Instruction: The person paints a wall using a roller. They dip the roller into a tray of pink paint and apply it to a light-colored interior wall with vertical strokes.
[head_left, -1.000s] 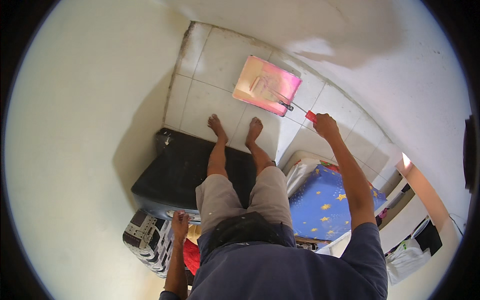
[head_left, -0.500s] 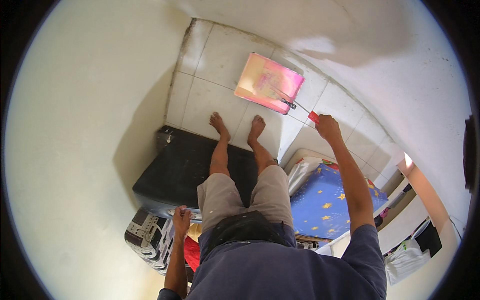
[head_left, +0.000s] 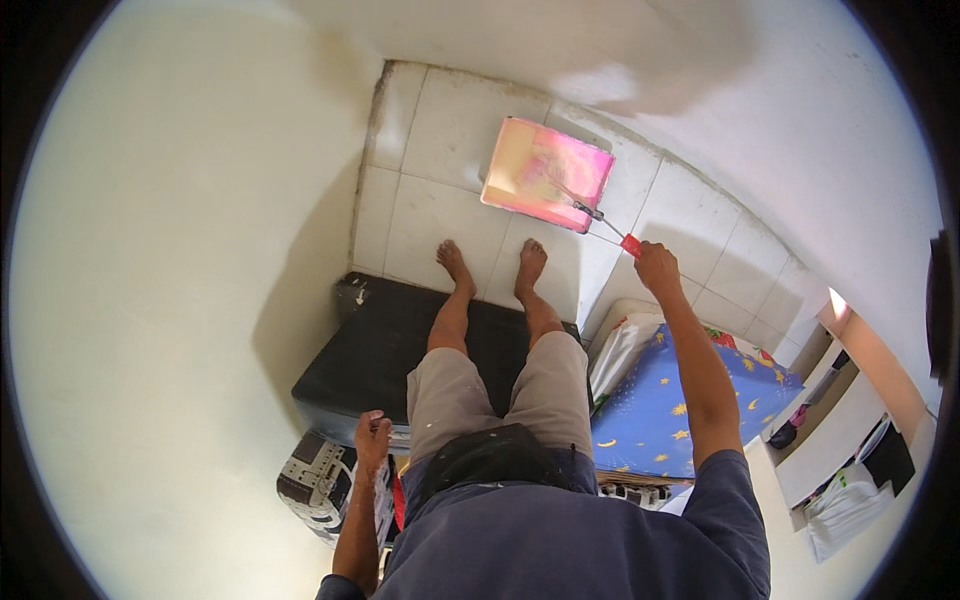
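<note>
In my right hand (head_left: 657, 268) is the red handle of a paint roller (head_left: 631, 246), gripped with closed fingers. The roller's thin metal rod slants down to a paint tray (head_left: 506, 188) on the floor, where its head is hard to make out. Pink and cream paint smears cover the tray. A small tool with a black handle (head_left: 588, 210) lies across the tray's near right side, next to the rod. My left hand (head_left: 373, 436) hangs low beside a black padded piece (head_left: 352, 365), its fingers loosely bent and apart, with nothing seen in it.
My bare feet (head_left: 532, 262) are just short of the tray on white floor tiles (head_left: 445, 215). Pale walls (head_left: 170, 300) rise at the left and far side. To my right sits a blue star-patterned mattress (head_left: 650, 410); a patterned black-and-white case (head_left: 318, 485) stands near my left hand.
The view has shifted slightly, so the room appears lower and farther right. My right hand still grips the roller at the tray. My left hand's fingers look a little looser.
</note>
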